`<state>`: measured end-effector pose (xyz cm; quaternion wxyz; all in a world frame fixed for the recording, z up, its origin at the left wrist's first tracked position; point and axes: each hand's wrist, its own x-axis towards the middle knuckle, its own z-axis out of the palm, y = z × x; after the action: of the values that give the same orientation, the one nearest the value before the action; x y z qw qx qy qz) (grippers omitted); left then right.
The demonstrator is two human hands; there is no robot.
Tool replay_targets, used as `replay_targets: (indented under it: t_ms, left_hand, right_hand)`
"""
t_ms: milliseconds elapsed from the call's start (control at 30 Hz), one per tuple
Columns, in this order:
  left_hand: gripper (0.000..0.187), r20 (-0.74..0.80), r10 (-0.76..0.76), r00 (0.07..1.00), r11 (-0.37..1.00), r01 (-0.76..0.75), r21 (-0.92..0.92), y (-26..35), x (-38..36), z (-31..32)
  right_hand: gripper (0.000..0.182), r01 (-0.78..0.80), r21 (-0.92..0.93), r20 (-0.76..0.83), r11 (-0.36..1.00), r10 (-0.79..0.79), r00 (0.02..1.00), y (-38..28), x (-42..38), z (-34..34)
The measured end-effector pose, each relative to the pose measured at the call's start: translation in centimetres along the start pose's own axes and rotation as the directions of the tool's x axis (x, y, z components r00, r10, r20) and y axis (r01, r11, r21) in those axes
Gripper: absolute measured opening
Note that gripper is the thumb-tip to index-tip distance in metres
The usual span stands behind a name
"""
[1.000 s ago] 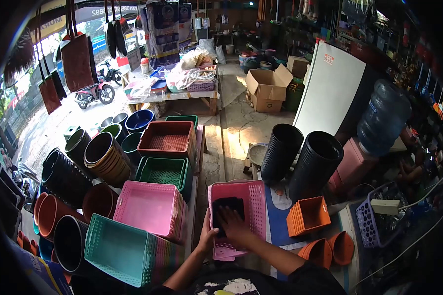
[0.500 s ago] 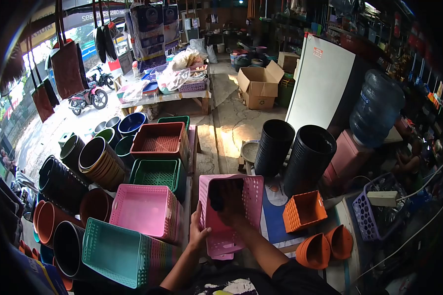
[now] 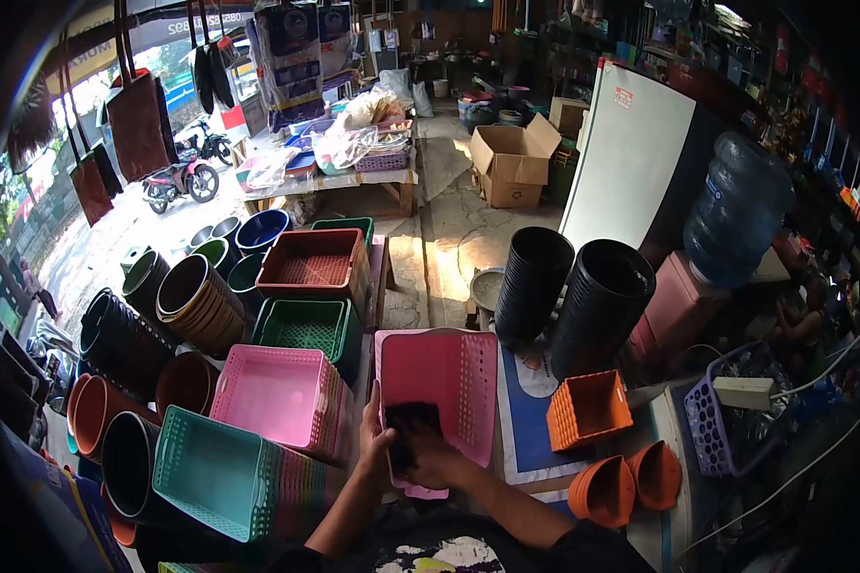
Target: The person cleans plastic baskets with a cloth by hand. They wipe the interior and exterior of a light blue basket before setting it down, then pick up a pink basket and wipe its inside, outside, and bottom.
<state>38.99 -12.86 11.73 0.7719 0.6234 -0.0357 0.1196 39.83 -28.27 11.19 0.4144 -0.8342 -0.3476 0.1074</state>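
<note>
A pink plastic basket (image 3: 440, 368) with perforated sides is tilted up in front of me, its open side facing my body. My left hand (image 3: 374, 441) grips its left wall, thumb over the rim. Inside the basket, my right hand (image 3: 432, 456) presses a black cloth (image 3: 412, 420) against the lower left part. The cloth hides part of the right hand's fingers. Left of the basket stand a stack topped by another pink basket (image 3: 272, 393) and a stack topped by a teal basket (image 3: 210, 468).
Green (image 3: 301, 327) and brown baskets (image 3: 313, 260) stand beyond, with stacked pots (image 3: 201, 306) to their left. On the right are black pot stacks (image 3: 530, 286), orange pots (image 3: 588, 409), a purple basket (image 3: 717, 420) and a water jug (image 3: 739, 210). An open carton (image 3: 511, 167) lies ahead.
My right hand and the black cloth have moved from the basket's far end down toward its near left side. The basket has shifted slightly left, its inside now facing me more.
</note>
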Motion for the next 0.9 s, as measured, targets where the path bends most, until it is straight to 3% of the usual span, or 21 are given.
replay_targets:
  t_ms: [67,100,167,200,267,300,367,400,433,467,500,567,600,667,700,733,767,800,867,900]
  left_hand:
    - [0.121,0.004,0.012,1.000,0.999,-0.012,0.038,0.3,0.0,0.0]
    - [0.121,0.000,0.014,1.000,0.999,-0.014,0.040,-0.2,0.0,-0.7]
    - [0.120,0.014,0.009,1.000,0.998,-0.010,0.058,-1.8,0.4,-2.1]
    - [0.120,0.011,0.012,1.000,0.998,-0.013,0.058,-1.4,0.5,-1.9]
    - [0.119,0.001,0.087,0.996,0.981,-0.086,0.173,-0.6,0.3,-1.0]
    - [0.119,0.000,0.092,0.996,0.980,-0.091,0.178,-0.4,0.4,-0.8]
    - [0.119,0.001,0.133,0.991,0.955,-0.129,0.266,-0.3,0.0,-0.2]
    - [0.119,-0.009,0.137,0.991,0.954,-0.129,0.270,-1.0,-0.3,-0.1]
    - [0.118,-0.027,0.075,0.997,0.992,-0.072,0.099,-1.9,-0.5,0.1]
    - [0.117,-0.034,0.015,0.999,0.997,-0.018,-0.075,-2.6,-0.6,0.0]
    - [0.114,-0.032,0.006,0.999,0.997,-0.009,-0.081,-2.1,-0.7,0.1]
    - [0.113,-0.067,-0.024,0.997,0.993,0.016,-0.118,-1.7,-1.3,0.5]
    - [0.113,-0.087,-0.062,0.994,0.986,0.048,-0.162,-1.9,-1.8,0.6]
    - [0.109,-0.155,-0.002,0.988,0.994,-0.014,-0.104,-3.6,-2.5,0.4]
    - [0.107,-0.200,-0.082,0.976,0.979,0.041,-0.198,-2.6,-2.8,1.3]
    - [0.104,-0.233,-0.162,0.959,0.952,0.090,-0.291,-1.9,-2.9,1.6]
    - [0.100,-0.257,-0.138,0.957,0.968,0.075,-0.239,-4.6,-3.1,0.2]
    - [0.100,-0.274,-0.128,0.953,0.970,0.062,-0.237,-3.9,-3.2,0.2]
    - [0.101,-0.272,-0.006,0.962,0.999,0.018,0.041,-2.8,-3.9,0.7]
    - [0.101,-0.251,-0.058,0.966,0.998,0.058,-0.008,-3.7,-4.7,0.6]
  right_hand:
    - [0.078,0.116,-0.439,0.214,0.891,-0.022,0.977,-0.7,-0.6,-2.0]
    - [0.078,0.121,-0.438,0.216,0.891,-0.026,0.976,-0.2,-0.9,-2.2]
    - [0.067,-0.031,-0.572,-0.029,0.820,0.018,0.999,0.9,-1.2,-2.6]
    - [0.067,-0.027,-0.573,-0.027,0.819,0.014,1.000,0.4,-1.0,-2.9]
    - [0.057,0.086,-0.598,0.330,0.797,0.147,0.933,-0.9,-0.6,-3.6]
    - [0.057,0.090,-0.597,0.328,0.797,0.141,0.934,0.4,-0.5,-2.0]
    - [0.041,0.058,-0.236,-0.038,0.970,-0.069,0.997,4.1,-0.9,2.2]
    - [0.041,0.068,-0.235,-0.030,0.970,-0.077,0.997,2.7,-0.6,1.1]
    - [0.035,-0.133,0.077,0.159,0.988,0.120,0.980,-0.6,-0.2,-1.6]
    - [0.031,-0.377,0.327,0.392,0.867,0.238,0.889,-2.7,0.1,-3.1]
    - [0.031,-0.368,0.323,0.400,0.872,0.226,0.888,-3.2,0.1,-3.0]
    - [0.026,-0.600,0.712,0.437,0.364,0.439,0.785,-3.8,0.1,-2.2]
    - [0.026,-0.603,0.704,0.446,0.376,0.426,0.787,-3.9,0.4,-1.9]
    - [0.022,-0.566,0.779,0.410,0.271,0.463,0.786,-4.2,0.7,-1.2]
    - [0.022,-0.573,0.768,0.423,0.285,0.446,0.789,-3.8,1.0,-0.4]
    - [0.022,-0.521,0.835,0.418,0.176,0.412,0.810,-3.2,1.5,0.4]
    - [0.022,-0.462,0.885,0.408,0.058,0.382,0.829,-2.8,1.9,1.1]
    - [0.022,-0.473,0.879,0.418,0.066,0.370,0.830,-3.2,2.5,0.8]
    - [0.021,-0.389,0.910,0.414,-0.143,0.364,0.834,-4.0,3.6,-0.2]
    - [0.021,-0.392,0.913,0.406,-0.111,0.324,0.854,-2.8,4.2,-0.2]
